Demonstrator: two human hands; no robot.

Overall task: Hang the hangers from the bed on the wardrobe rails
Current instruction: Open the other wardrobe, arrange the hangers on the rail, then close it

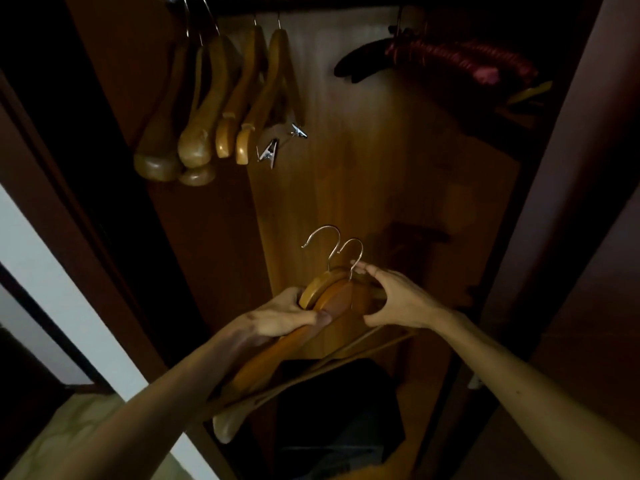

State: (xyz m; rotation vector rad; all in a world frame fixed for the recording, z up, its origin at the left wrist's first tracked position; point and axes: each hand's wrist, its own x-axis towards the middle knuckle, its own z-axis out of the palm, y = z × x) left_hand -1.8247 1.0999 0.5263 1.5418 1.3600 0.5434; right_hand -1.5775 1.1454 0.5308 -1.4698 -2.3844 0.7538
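Note:
Two wooden hangers (327, 294) with metal hooks are stacked together low in front of the open wardrobe. My left hand (280, 315) is shut on their left shoulder. My right hand (394, 297) grips the right side, its fingers at the base of the nearer hook (353, 254). Several wooden hangers (221, 98) hang from the wardrobe rail (311, 1) at the upper left, one with metal clips (268, 152). Dark padded hangers (440, 57) hang from the rail at the upper right.
The wardrobe's wooden back panel (363, 161) fills the middle. A dark object (332, 410) lies on the wardrobe floor under my hands. A dark door frame (69, 168) stands at the left, a brown door panel (588, 202) at the right.

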